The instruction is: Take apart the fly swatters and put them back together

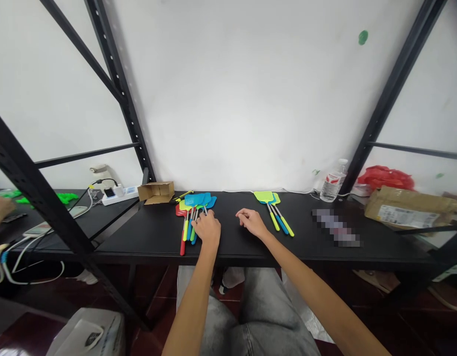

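Observation:
Several small fly swatters (193, 200) with blue, yellow-green and red heads overlap in a pile on the black table, handles toward me. My left hand (207, 228) lies over the right side of this pile, its fingers bent around the metal shaft of a fly swatter; the hand hides part of that handle. Hovering over the tabletop between the two groups, my right hand (252, 222) has its fingers curled in, with nothing seen in them. To its right, a fanned group of fly swatters (267, 198) shows yellow-green and blue handles.
An open cardboard box (156, 193) and a power strip (120, 195) stand at the left. On the right are a water bottle (332, 183), a blurred-out item (335, 227), a taped carton (409, 207) and a red bag (386, 177). Black shelf posts (120, 94) frame the table (139, 237). Another person's hand (1, 207) shows at far left.

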`<state>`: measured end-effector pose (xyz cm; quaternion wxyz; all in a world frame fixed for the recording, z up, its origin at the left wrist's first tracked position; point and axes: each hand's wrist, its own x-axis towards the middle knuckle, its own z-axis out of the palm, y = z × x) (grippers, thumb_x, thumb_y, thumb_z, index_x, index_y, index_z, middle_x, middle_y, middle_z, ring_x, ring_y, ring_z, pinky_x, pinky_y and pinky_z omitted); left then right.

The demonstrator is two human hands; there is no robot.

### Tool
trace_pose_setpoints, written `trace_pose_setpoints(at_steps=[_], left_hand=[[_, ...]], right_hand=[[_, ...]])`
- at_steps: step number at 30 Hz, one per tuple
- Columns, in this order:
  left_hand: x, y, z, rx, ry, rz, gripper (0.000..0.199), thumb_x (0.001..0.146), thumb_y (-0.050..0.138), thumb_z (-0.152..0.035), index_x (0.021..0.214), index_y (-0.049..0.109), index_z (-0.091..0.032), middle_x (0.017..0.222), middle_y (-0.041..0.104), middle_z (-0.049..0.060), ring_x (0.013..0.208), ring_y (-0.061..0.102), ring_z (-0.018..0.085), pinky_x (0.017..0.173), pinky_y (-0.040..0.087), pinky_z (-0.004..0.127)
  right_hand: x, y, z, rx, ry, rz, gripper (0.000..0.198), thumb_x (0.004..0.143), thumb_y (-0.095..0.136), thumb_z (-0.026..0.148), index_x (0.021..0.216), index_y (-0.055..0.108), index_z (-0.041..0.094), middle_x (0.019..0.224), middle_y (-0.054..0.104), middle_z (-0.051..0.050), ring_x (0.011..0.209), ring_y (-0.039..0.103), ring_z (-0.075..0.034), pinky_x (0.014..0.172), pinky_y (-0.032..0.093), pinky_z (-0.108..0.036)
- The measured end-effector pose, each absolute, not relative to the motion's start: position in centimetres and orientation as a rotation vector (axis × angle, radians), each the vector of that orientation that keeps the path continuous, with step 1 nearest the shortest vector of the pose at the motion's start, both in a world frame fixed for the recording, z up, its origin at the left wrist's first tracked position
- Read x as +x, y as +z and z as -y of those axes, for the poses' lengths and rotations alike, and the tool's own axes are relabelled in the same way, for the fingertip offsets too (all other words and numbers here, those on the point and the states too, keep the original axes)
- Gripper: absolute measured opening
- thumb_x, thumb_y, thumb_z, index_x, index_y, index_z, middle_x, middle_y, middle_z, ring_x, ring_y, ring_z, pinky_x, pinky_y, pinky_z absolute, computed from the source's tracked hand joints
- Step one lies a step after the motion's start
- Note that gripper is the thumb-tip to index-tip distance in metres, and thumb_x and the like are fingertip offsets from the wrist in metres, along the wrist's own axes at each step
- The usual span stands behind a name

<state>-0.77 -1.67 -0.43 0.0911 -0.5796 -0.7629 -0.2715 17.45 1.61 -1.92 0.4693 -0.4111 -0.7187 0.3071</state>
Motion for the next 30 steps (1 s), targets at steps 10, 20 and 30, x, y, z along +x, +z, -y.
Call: trace_pose_setpoints(at_steps=[10, 20, 30], left_hand=[[-1.0, -0.3, 1.5, -2.119, -1.068, 1.921, 0.028, 0.092, 0.048, -0.020, 0.113, 0.064, -0.026, 0.109, 0.070, 0.006, 0.094, 0.066, 0.021, 0.076, 0.042, 0.029], [-1.4, -0.4, 1.3, -2.512, -1.415, 1.584, 0.025, 0.094, 0.053, -0.031, 0.114, 0.064, -0.025, 0.095, 0.074, 0.000, 0.078, 0.066, 0.014, 0.072, 0.046, 0.024], [-1.2, -0.3, 1.5, -2.517, -1.136, 1.635, 0.027, 0.095, 0.053, -0.043, 0.110, 0.070, -0.029, 0.089, 0.073, -0.001, 0.078, 0.064, 0.015, 0.067, 0.039, 0.024]], right_hand=[[17.5, -1.8, -1.6, -1.022, 0.751, 1.789, 0.022, 0.089, 0.051, 0.030, 0.088, 0.070, 0.020, 0.062, 0.064, 0.000, 0.055, 0.057, -0.014, 0.059, 0.044, -0.026], [17.8, -2.2, -2.8, -0.896, 1.033, 1.595, 0.043, 0.087, 0.058, 0.055, 0.100, 0.071, 0.016, 0.073, 0.069, -0.003, 0.052, 0.050, -0.011, 0.050, 0.037, -0.024], [18.3, -2.0, -3.2, -0.775, 1.265, 1.124, 0.046, 0.068, 0.080, 0.057, 0.087, 0.074, 0.015, 0.069, 0.062, -0.001, 0.052, 0.044, -0.007, 0.045, 0.029, -0.023]])
